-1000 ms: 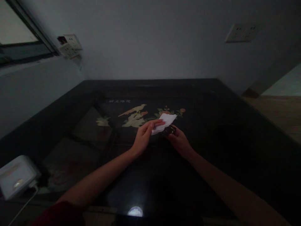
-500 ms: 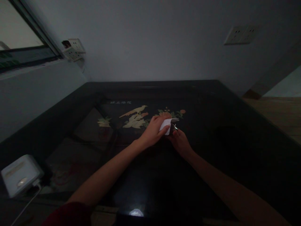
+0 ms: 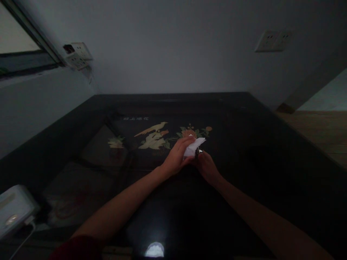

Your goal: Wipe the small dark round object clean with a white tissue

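Observation:
My left hand is closed around a crumpled white tissue, whose loose corner sticks out to the right. Close against it, my right hand pinches a small dark object with a shiny metal part; its exact kind is too small and dim to make out. The tissue touches or nearly touches this object. Both hands are together over the glossy black tabletop, in front of its printed bird and flower picture.
A white box-shaped device with a white cable sits at the left edge. Wall sockets are at the upper right, and more sockets at the upper left beside a window. A wooden floor shows at right.
The tissue has shifted in my left hand, and its corner now covers more of the small dark object. My view has moved slightly, sliding the white device further left.

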A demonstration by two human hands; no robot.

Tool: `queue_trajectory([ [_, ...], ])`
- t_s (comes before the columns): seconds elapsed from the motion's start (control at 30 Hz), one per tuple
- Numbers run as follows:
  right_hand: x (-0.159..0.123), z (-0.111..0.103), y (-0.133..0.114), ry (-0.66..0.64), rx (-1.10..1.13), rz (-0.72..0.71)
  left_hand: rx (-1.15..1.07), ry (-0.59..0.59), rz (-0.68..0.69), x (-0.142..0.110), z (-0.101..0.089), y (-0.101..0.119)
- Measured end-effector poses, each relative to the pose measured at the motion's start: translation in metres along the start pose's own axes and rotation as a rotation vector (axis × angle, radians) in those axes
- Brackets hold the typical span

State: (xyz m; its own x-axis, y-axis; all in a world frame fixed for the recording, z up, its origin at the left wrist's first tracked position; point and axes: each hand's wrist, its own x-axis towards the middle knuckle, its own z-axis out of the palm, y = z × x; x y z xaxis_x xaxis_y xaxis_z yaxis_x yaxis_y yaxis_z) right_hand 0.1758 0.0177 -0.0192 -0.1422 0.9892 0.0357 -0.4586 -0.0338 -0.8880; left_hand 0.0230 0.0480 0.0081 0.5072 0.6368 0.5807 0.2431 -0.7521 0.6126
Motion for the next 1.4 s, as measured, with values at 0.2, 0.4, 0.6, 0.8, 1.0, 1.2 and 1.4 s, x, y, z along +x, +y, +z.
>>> queue_trajectory([
  [0.2, -0.001, 0.005, -0.005, -0.005, 0.053, 0.022, -0.081, 0.092, 0.011, -0.002, 0.004, 0.001],
  [0.4, -0.001, 0.004, -0.003, -0.012, 0.118, 0.042, -0.155, 0.133, -0.067, -0.002, 0.006, 0.004],
  [0.6, -0.003, 0.006, -0.004, -0.083, 0.200, 0.103, -0.242, 0.248, -0.217, 0.000, 0.005, 0.005],
  [0.8, -0.001, 0.008, -0.013, -0.069, 0.177, 0.068, -0.308, 0.268, -0.269, 0.002, 0.006, 0.007],
  [1.0, 0.001, 0.008, -0.012, -0.072, 0.187, 0.076, -0.152, 0.264, -0.136, 0.001, 0.006, 0.007],
  [1.2, 0.001, 0.003, -0.006, -0.066, 0.198, 0.071, 0.085, 0.165, 0.040, 0.000, 0.002, 0.008],
  [1.4, 0.003, 0.003, -0.007, -0.081, 0.200, 0.080, 0.298, 0.092, 0.192, 0.002, -0.002, 0.006],
])
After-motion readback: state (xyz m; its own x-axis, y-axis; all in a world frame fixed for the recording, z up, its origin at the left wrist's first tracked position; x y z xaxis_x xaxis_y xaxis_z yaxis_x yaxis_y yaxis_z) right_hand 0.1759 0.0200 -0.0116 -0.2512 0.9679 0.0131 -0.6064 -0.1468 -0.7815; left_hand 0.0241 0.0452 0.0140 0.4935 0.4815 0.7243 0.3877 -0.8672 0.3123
